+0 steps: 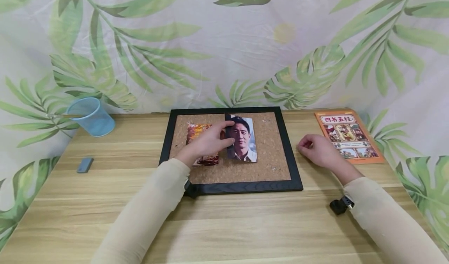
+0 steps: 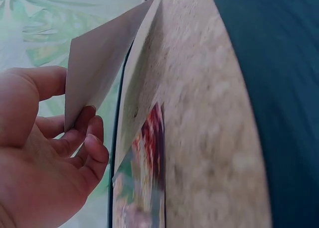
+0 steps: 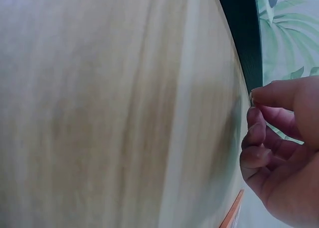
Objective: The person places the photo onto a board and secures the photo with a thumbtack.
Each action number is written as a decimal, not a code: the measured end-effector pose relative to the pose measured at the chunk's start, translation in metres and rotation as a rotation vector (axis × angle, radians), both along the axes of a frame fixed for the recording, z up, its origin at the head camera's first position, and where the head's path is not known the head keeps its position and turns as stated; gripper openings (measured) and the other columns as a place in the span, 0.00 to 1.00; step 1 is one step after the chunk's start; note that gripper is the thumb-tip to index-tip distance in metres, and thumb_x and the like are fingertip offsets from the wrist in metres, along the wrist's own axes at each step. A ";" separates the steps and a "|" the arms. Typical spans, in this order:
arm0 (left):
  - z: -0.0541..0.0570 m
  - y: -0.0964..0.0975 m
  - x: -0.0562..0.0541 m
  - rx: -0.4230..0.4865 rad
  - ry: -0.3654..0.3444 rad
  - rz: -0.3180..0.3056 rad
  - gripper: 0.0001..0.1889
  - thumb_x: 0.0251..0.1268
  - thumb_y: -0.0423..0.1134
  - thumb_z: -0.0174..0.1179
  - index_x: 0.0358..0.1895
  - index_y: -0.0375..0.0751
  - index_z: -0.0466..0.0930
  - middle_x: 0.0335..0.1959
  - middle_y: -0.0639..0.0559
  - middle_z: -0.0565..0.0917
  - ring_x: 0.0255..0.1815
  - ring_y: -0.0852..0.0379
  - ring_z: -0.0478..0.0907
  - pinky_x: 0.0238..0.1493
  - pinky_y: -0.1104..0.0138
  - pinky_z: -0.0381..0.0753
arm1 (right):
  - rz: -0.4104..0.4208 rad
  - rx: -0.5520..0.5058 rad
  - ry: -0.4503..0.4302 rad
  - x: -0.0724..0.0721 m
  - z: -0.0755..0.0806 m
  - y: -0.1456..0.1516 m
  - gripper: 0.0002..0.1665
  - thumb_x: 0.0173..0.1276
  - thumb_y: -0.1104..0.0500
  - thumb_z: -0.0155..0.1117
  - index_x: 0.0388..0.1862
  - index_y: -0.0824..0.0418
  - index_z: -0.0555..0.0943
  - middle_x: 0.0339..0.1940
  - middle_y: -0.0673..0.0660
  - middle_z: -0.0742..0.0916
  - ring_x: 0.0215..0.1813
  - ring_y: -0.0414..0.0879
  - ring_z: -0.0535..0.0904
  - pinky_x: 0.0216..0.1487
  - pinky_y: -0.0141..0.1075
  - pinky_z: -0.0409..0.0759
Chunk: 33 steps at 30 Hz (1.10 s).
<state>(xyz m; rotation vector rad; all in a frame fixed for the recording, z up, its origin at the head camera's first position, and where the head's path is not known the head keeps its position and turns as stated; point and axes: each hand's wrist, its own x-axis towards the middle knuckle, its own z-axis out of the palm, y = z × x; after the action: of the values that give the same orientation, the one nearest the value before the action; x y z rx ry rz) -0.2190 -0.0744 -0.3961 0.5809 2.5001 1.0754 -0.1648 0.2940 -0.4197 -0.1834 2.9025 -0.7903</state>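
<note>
My left hand pinches a portrait photo between thumb and fingers at its left edge. The left wrist view shows the photo's plain back, tilted up from the cork board. Under that hand lies an autumn-leaf picture on the cork, partly covered. Right of the black frame, my right hand is raised with curled fingers. Its thumb and forefinger tips meet on a tiny object, too small to identify.
A translucent blue cup leans at the back left, with a thin stick in it. Nearer sits a grey-blue eraser. An orange-covered book lies behind the right hand. Small shiny specks dot the cork. A leaf-patterned curtain hangs behind.
</note>
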 end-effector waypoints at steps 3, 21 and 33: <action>-0.001 0.009 -0.002 -0.018 -0.012 -0.014 0.35 0.81 0.42 0.62 0.85 0.41 0.63 0.71 0.37 0.77 0.61 0.45 0.79 0.59 0.55 0.80 | -0.011 -0.012 -0.005 0.003 0.003 0.001 0.09 0.78 0.59 0.66 0.43 0.64 0.87 0.40 0.61 0.89 0.40 0.50 0.83 0.43 0.41 0.77; -0.009 0.038 -0.010 -0.325 0.067 -0.112 0.47 0.77 0.54 0.65 0.86 0.32 0.55 0.87 0.30 0.58 0.90 0.36 0.52 0.88 0.48 0.56 | -0.007 -0.152 0.078 0.020 0.017 0.001 0.05 0.76 0.62 0.70 0.44 0.64 0.88 0.39 0.59 0.91 0.39 0.43 0.82 0.39 0.30 0.79; -0.012 0.041 -0.011 -0.355 0.046 -0.124 0.52 0.73 0.58 0.68 0.88 0.34 0.51 0.90 0.31 0.48 0.92 0.39 0.40 0.90 0.48 0.49 | -0.074 -0.413 -0.149 -0.001 0.019 -0.021 0.17 0.82 0.54 0.67 0.52 0.69 0.87 0.34 0.57 0.91 0.32 0.41 0.84 0.33 0.34 0.84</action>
<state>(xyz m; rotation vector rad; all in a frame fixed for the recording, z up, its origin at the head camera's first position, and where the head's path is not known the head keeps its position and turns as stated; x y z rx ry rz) -0.2304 -0.0338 -0.4076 0.6476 2.5698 0.5589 -0.1661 0.2733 -0.4009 -0.0518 2.5880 -1.3477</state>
